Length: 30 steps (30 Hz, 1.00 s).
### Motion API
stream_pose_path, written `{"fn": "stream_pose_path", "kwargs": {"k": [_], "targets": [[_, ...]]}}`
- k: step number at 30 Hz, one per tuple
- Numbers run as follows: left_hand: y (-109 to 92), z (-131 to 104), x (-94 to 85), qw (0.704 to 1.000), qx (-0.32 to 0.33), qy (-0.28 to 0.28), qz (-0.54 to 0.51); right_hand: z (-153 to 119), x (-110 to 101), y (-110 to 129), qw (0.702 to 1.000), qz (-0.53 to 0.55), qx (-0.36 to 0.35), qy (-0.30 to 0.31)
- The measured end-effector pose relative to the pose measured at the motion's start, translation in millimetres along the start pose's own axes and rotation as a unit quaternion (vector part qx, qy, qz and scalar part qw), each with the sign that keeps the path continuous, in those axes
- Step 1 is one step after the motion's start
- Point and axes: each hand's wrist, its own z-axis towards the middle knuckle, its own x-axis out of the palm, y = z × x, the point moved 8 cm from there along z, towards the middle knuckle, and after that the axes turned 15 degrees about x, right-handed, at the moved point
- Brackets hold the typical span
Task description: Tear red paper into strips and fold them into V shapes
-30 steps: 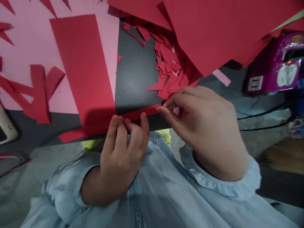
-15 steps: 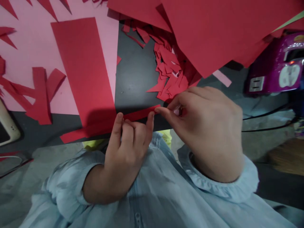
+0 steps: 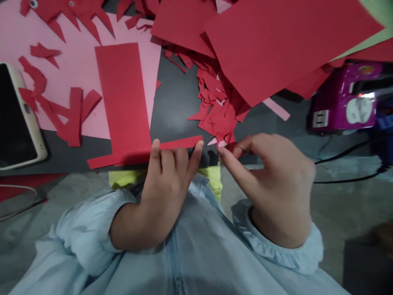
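Note:
My left hand (image 3: 166,184) is low in the middle of the head view, its fingertips pressed on a narrow red paper strip (image 3: 181,143) at the table edge. The strip lies across the lower end of a long red paper piece (image 3: 124,90). Some fingers are bent, while the outer ones reach forward. To the right, my right hand (image 3: 273,184) hovers beside the lower end of a heap of red scraps (image 3: 216,102). Its thumb and forefinger tips are apart, clear of the strip; the other fingers curl under, partly hidden.
Large red sheets (image 3: 276,45) cover the top right. A purple power outlet box (image 3: 344,102) with cables stands at the right. Left are a pink sheet (image 3: 82,73) with red cutouts and a phone (image 3: 18,119). The dark table (image 3: 172,98) ends near my body.
The view has shifted, showing more of the phone and the cutouts. My right hand has moved off the strip's right end, toward the scraps. My left hand remains on the strip.

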Motion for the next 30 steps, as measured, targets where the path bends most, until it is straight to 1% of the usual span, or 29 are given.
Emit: {"fn": "stream_pose_path", "kwargs": {"k": [4, 7, 9, 11, 14, 16, 19, 22, 25, 30], "targets": [[-1.2, 2.6, 4.0, 0.999, -0.026, 0.014, 0.027, -4.1, 0.6, -1.9, 1.0, 0.012, -0.015, 0.012], [-0.2, -0.7, 5.8, 0.998, -0.026, -0.005, 0.049, -6.4, 2.0, 4.2, 0.998, 0.022, -0.051, 0.01], [1.0, -5.1, 7.5, 0.999, -0.013, -0.012, 0.032, -7.8, 6.3, 10.9, 0.997, 0.015, -0.077, 0.003], [3.2, -10.1, 7.6, 1.0, -0.007, -0.018, -0.001, -10.4, 11.6, 19.1, 0.994, -0.001, -0.104, -0.023], [7.6, -16.9, 3.8, 0.999, -0.022, -0.029, -0.026, -19.6, 22.7, 32.2, 0.986, -0.03, -0.149, -0.073], [8.6, -20.4, 1.6, 0.998, -0.032, -0.038, -0.034, -28.1, 32.6, 39.4, 0.98, -0.044, -0.175, -0.086], [8.4, -26.5, 1.0, 0.997, -0.034, -0.058, -0.047, -38.7, 41.9, 45.0, 0.974, -0.075, -0.189, -0.101], [12.5, -37.5, 2.6, 0.995, -0.048, -0.068, -0.047, -44.6, 42.1, 48.8, 0.967, -0.112, -0.191, -0.125], [21.6, -53.2, 4.7, 0.994, -0.073, -0.061, -0.044, -47.5, 40.4, 53.0, 0.96, -0.141, -0.195, -0.145], [38.2, -83.8, 6.8, 0.991, -0.117, -0.045, -0.038, -50.8, 45.7, 54.0, 0.958, -0.158, -0.192, -0.139]]}}
